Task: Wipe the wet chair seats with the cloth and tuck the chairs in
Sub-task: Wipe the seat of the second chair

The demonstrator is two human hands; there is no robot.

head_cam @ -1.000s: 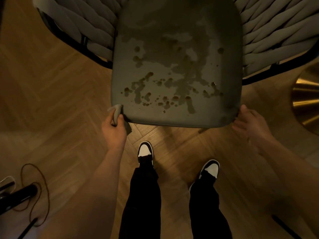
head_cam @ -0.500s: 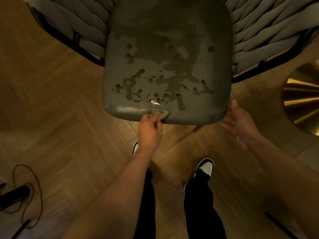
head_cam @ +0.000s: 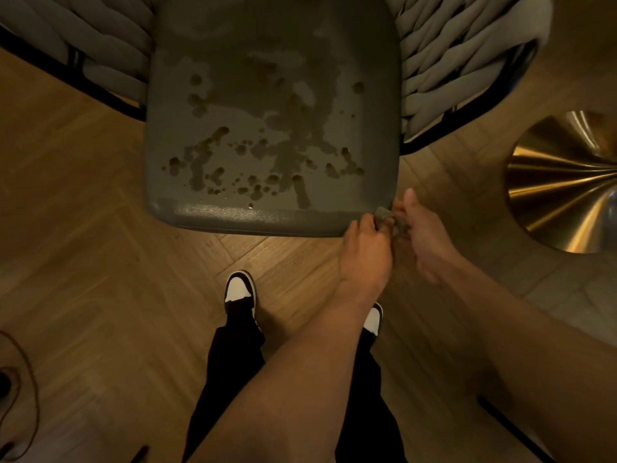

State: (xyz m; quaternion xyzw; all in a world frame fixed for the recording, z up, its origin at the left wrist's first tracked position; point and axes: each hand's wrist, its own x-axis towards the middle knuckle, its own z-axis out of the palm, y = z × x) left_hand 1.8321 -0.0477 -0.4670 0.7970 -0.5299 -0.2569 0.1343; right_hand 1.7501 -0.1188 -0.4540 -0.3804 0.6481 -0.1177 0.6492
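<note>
At the seat's (head_cam: pixel 272 128) near right corner I see my left hand (head_cam: pixel 365 253) pinching the cloth (head_cam: pixel 384 215); just right of that grip, my right hand (head_cam: pixel 425 235) touches it, whether clasping I cannot tell. Wet blotches spread leftward, beyond the grip.

No legible text, label, brand, number or sign anywhere in frame; chair seat (head_cam: pixel 272 105) at upper centre bears only dark wet blotches, no print; black-and-white shoes (head_cam: pixel 239 290) at lower centre show no readable logo; lighting dim, fine marks not resolvable.
</note>
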